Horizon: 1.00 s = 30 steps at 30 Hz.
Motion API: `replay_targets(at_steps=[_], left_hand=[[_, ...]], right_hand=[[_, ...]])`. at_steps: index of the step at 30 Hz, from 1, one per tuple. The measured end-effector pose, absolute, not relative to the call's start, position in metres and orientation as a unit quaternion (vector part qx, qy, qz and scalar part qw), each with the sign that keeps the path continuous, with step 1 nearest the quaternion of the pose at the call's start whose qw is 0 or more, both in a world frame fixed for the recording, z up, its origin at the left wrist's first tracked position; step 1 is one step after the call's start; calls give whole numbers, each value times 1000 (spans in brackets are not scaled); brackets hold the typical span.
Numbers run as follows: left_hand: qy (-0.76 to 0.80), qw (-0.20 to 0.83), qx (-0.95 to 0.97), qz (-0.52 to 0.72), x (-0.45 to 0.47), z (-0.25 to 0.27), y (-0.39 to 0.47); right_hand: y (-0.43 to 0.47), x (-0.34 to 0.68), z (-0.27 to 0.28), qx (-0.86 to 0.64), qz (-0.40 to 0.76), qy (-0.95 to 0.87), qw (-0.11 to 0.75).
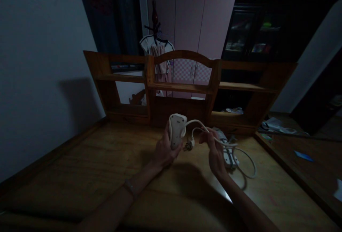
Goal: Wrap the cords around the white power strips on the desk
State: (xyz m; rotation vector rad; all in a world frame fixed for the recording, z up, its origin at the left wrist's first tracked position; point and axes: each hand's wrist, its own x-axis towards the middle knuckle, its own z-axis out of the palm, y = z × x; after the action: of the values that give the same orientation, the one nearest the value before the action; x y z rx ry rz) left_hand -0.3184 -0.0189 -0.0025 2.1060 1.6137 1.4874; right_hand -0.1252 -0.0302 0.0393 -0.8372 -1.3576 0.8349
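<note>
My left hand is closed around a white power strip, held up over the wooden desk with its screwed underside facing me. From the strip a white cord arches to the right. The fingers of my right hand are closed on that cord. Between my hands a plug with dark prongs dangles from a cord. Beyond my right hand a second white power strip lies on the desk, partly hidden by the hand, with a loop of cord beside it.
A wooden desk spreads under my hands, with a low shelf rack along its back edge. Some small items sit in the rack's right compartment. To the right, a lower brown surface holds a blue packet and papers.
</note>
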Motion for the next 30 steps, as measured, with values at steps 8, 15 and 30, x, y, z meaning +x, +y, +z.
replay_targets(at_steps=[8,15,30], left_hand=[[533,132,601,581,-325,-7,-3],[563,215,509,615,-339,-14,12],[494,118,704,496,-334,-10,-9]], right_hand=[[-36,-132,36,-352,243,-734,527],[-23,-136,106,-292,245,-872,307],[-74,-263,263,-219,-290,-924,118]])
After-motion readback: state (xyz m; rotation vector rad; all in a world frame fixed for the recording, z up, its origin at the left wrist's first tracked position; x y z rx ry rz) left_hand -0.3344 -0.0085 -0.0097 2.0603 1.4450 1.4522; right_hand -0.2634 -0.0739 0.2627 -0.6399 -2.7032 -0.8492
